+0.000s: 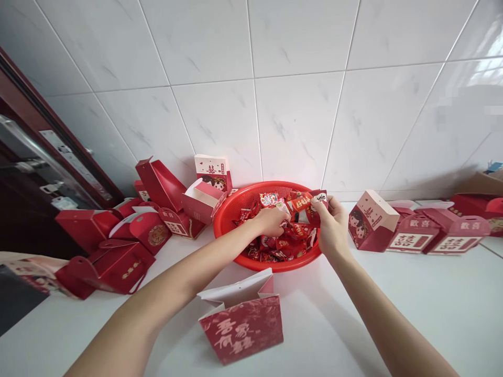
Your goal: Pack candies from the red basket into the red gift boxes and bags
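Wrapped sweets (294, 230) fill the red basket (275, 266) on the desk (416, 298), right beneath your left hand (270, 222), whose bent fingers reach among them; you can't tell their grip. Your right hand (333, 230) pinches a packet (319, 209) over the right rim. The open box (245, 330) stands nearer you, closer to your left.
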Action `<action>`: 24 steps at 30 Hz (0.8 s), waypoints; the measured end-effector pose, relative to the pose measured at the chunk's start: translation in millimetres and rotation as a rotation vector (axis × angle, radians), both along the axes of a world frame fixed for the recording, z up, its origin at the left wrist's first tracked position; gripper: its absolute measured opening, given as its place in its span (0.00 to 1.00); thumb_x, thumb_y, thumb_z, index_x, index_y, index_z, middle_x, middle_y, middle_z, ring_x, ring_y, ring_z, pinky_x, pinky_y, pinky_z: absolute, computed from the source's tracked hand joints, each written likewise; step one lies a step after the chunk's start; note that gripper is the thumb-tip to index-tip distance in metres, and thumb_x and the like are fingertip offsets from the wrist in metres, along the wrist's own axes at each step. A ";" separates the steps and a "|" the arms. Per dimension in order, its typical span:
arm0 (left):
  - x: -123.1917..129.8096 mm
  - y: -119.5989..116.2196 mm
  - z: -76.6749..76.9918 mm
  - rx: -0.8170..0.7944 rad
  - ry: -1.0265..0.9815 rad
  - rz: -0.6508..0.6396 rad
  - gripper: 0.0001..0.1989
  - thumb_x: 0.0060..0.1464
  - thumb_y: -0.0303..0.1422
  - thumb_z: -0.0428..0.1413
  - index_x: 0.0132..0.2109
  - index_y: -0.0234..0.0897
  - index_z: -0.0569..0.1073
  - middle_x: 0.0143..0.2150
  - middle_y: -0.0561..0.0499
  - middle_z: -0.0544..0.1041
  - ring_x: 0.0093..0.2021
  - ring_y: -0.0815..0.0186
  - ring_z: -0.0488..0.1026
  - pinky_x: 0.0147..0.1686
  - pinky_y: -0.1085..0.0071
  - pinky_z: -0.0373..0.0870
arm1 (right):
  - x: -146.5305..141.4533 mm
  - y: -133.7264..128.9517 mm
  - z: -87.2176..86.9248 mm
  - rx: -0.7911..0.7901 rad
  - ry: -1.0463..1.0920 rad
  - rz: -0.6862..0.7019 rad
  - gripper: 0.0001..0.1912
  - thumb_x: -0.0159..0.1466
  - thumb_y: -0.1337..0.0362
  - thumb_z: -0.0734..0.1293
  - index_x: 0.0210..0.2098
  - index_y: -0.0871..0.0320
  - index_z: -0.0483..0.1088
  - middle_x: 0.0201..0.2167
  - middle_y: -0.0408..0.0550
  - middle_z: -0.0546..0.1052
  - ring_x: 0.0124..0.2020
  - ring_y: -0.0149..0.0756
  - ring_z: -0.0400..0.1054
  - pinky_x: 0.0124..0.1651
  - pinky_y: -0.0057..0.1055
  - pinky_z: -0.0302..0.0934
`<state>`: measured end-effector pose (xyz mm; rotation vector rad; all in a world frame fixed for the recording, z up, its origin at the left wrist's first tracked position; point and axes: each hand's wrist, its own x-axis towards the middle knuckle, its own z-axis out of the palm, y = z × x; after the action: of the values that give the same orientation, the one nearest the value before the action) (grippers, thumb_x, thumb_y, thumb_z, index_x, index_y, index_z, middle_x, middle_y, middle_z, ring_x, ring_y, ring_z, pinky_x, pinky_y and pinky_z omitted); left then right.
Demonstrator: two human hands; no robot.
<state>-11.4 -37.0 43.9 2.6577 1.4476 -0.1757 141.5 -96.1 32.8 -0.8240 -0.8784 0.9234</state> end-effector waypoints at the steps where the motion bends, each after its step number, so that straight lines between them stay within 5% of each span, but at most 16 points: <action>1: -1.0 0.3 1.2 0.006 0.001 0.007 0.17 0.49 0.27 0.58 0.48 0.40 0.80 0.43 0.44 0.82 0.49 0.50 0.79 0.48 0.62 0.75 | -0.2 0.0 0.3 0.004 0.012 0.002 0.14 0.56 0.54 0.75 0.30 0.55 0.69 0.24 0.36 0.70 0.25 0.30 0.62 0.29 0.28 0.60; 9: -5.7 -2.2 8.1 0.010 -0.055 0.071 0.15 0.53 0.26 0.56 0.46 0.42 0.80 0.44 0.48 0.82 0.51 0.54 0.78 0.53 0.63 0.72 | -2.7 -2.7 5.1 -0.008 0.050 -0.005 0.15 0.53 0.54 0.76 0.29 0.55 0.69 0.22 0.36 0.68 0.23 0.29 0.62 0.28 0.28 0.61; 18: 0.0 -0.4 -1.0 0.107 -0.006 -0.144 0.17 0.47 0.32 0.66 0.46 0.36 0.80 0.56 0.39 0.72 0.61 0.45 0.67 0.62 0.52 0.66 | -1.3 -2.4 3.7 -0.005 0.039 -0.001 0.14 0.54 0.55 0.76 0.29 0.55 0.69 0.23 0.36 0.70 0.23 0.29 0.61 0.27 0.27 0.60; 24: 5.2 -3.3 -7.3 0.015 -0.018 -0.145 0.15 0.48 0.37 0.68 0.43 0.39 0.82 0.57 0.43 0.71 0.61 0.45 0.65 0.64 0.51 0.63 | -1.0 -0.9 2.1 -0.003 0.023 0.006 0.14 0.55 0.54 0.75 0.30 0.54 0.69 0.23 0.36 0.70 0.24 0.30 0.62 0.27 0.28 0.59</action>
<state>-6.2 -40.3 36.6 2.7690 1.2567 -0.1540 140.5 -97.1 34.9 -0.8123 -0.8604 0.9382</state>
